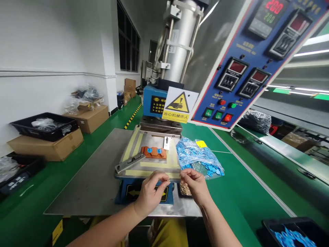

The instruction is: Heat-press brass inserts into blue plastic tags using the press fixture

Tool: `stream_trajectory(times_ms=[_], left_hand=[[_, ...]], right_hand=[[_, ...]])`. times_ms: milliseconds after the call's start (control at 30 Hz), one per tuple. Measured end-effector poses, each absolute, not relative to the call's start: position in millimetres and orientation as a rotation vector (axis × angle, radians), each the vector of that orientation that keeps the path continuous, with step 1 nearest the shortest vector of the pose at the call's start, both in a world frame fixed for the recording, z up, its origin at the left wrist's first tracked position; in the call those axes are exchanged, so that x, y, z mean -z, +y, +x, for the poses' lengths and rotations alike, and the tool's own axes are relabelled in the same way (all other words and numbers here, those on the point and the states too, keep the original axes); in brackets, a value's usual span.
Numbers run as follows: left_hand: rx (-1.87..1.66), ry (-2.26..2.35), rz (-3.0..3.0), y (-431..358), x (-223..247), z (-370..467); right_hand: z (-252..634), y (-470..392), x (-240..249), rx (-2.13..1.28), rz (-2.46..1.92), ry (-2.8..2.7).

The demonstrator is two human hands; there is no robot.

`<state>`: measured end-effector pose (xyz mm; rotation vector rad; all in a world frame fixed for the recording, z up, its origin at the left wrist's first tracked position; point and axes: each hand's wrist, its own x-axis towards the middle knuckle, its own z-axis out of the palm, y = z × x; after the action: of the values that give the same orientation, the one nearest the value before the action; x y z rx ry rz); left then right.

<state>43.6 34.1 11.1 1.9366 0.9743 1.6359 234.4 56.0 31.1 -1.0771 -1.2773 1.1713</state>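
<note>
My left hand [152, 192] is over the front edge of the press plate [133, 173], thumb and fingertips brought together. A short way to its right, my right hand [196, 187] pinches too, above a small black tray of brass-coloured pieces [185, 189]. Whatever either pinch holds is too small to make out. Beyond my hands, an orange fixture block [162, 155] lies on the taped plate with two small blue parts [149, 150] on it. A metal bar [130, 163] rests at an angle against its left end.
Over the plate stands a press with a cylinder [181, 41], a hand-warning sign [180, 104] and a tilted control panel [239, 68]. A plastic bag of blue parts [199, 156] lies right of the plate. At lower right is a black bin [268, 224] of blue parts; cartons [48, 145] line the left wall.
</note>
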Motion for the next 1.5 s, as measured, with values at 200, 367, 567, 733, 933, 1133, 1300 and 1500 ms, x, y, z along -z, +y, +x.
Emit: stream_trajectory(times_ms=[200,367,567,733,933,1133,1300,1500], left_hand=[[-1.589,0.974,2.147,35.7,-30.6,-23.7],[-1.505,1.088,2.177,51.1,-47.7,-64.6],[-1.344,1.091,2.183,91.2,-61.1,-82.4],[-1.253,1.142,2.146,122.9,-64.3,-79.5],[-1.138,1.207,2.095,154.1,-57.2,-69.4],[-1.081,1.213,2.087,183.7,-41.3,-57.0],[-1.033,1.194,2.219,194.3,-41.6,-50.1],[-0.944,1.186,2.31,190.4,-50.2,-47.2]], right_hand=[[197.9,94.5,-46.9,-0.816,-1.152,-1.643],[178.8,130.9,-48.2,-0.514,-1.136,-1.876],[163.5,155.2,-43.0,-0.198,-1.169,-2.038],[155.7,154.3,-46.1,0.005,-1.142,-2.2],[158.7,154.7,-42.8,0.154,-1.059,-2.361],[158.8,155.7,-39.3,0.222,-1.027,-2.396],[160.1,155.6,-34.3,0.365,-0.884,-2.377],[163.1,152.5,-30.5,0.312,-0.938,-2.28]])
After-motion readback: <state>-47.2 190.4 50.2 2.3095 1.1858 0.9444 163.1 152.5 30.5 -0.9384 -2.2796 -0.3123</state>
